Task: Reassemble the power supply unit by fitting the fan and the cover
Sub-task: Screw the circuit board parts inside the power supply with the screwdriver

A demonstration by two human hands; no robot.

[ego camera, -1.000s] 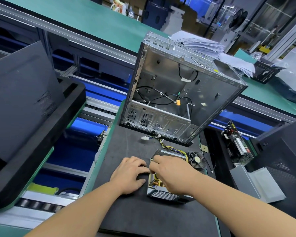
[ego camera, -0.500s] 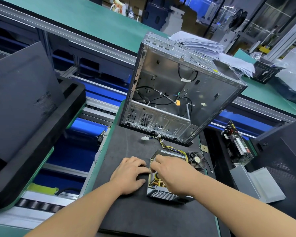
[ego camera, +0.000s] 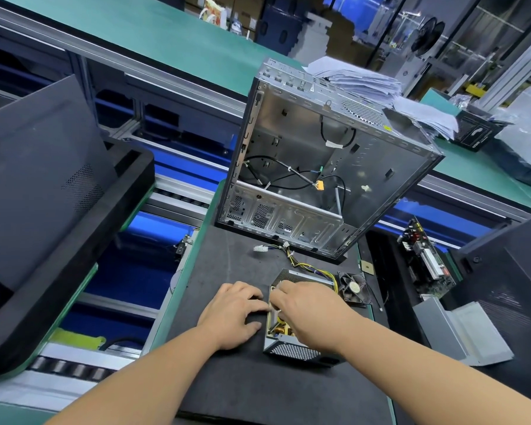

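Nothing has moved: left hand (ego camera: 232,314) still braces the open power supply unit (ego camera: 292,338) at the worktop's (ego camera: 227,378) near-right, fingers relaxed; right hand (ego camera: 308,311) fingers hidden inside, grip unclear. Fan (ego camera: 353,288) alongside, cover (ego camera: 466,335) unfitted.

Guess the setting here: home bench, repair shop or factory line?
Most likely a factory line for PC assembly or teardown: roller conveyor beside the mat, stripped computer chassis standing on it, and green-topped benches running in rows behind.

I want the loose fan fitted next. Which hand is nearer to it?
Right. The right hand lies over the open power supply, just left of the fan; the left hand rests beyond the supply's far side.
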